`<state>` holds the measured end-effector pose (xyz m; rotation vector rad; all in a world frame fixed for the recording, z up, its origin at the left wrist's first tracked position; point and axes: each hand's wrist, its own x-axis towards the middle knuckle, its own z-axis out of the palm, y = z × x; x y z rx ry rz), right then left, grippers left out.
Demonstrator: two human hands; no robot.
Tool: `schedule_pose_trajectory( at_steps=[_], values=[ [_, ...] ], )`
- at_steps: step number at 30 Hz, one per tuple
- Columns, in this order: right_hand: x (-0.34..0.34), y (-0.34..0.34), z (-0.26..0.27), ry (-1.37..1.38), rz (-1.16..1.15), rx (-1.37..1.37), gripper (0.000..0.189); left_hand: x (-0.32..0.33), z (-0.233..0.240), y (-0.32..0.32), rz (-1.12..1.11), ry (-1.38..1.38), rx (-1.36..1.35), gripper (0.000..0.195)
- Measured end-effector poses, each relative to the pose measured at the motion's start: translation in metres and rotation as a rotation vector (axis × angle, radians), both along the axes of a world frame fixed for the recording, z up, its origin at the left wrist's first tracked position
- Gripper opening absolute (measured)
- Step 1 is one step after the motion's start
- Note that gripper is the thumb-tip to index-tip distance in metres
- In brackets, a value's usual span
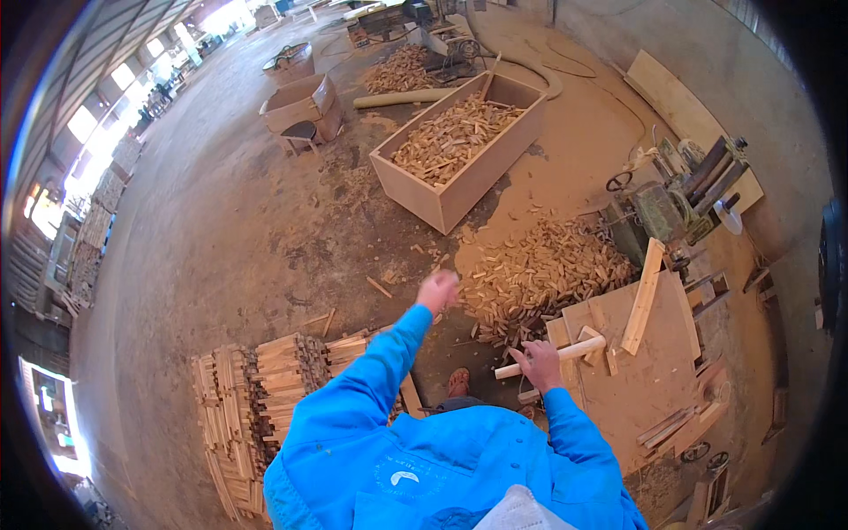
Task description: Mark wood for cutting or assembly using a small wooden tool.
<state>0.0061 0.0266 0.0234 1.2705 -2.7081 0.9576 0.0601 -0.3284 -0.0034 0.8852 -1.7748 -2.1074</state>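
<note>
My left hand (438,291) reaches forward over the floor, left of a heap of short wood offcuts (550,271). It is blurred by motion, and I cannot tell whether its fingers are closed or hold anything. Lower right, my right hand (540,366) is wrapped over a pale, rounded wooden stick (583,347) with a thicker far end. That stick crosses the near left edge of a wooden worktable (642,397). On the tabletop beside it lie a small wood block (588,338) and a longer board (642,298).
Stacks of wooden strips (285,377) stand at my left. A large wooden bin (437,205) holds offcuts ahead, with a cardboard box (311,99) and a small stool (300,131) beyond. A green machine (656,205) stands behind the worktable. Thin strips (379,286) lie on the floor.
</note>
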Motion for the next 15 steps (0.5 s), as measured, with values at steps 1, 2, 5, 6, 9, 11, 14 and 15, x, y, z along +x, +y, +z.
schedule_pose_trajectory(
  at_steps=[1,2,5,6,9,11,14,15],
  values=[
    [0.001,0.004,0.000,-0.062,0.000,-0.068,0.030,0.013,-0.017,0.027,-0.141,-0.139,0.090,0.043],
    [0.002,0.018,-0.003,-0.126,-0.037,-0.127,0.029,0.016,-0.023,0.066,-0.228,-0.265,0.065,0.046],
    [0.012,0.046,0.009,-0.052,-0.098,-0.308,0.030,0.037,-0.043,0.135,-0.347,-0.278,0.043,0.046],
    [0.015,0.058,0.017,-0.031,-0.120,-0.283,0.029,0.040,-0.048,0.148,-0.374,-0.251,-0.103,0.047],
    [0.026,0.109,0.017,0.016,-0.223,-0.372,0.027,0.030,-0.035,0.183,-0.420,-0.150,-0.517,0.047],
    [0.032,0.154,0.010,-0.026,-0.351,-0.358,0.027,0.008,0.002,0.207,-0.443,-0.148,-0.517,0.040],
    [0.039,0.214,0.011,-0.086,-0.453,-0.409,0.028,-0.010,0.016,0.224,-0.410,-0.104,-0.566,0.038],
    [0.038,0.233,0.008,-0.054,-0.491,-0.397,0.028,-0.013,0.003,0.219,-0.462,-0.123,-0.634,0.044]
  ],
)
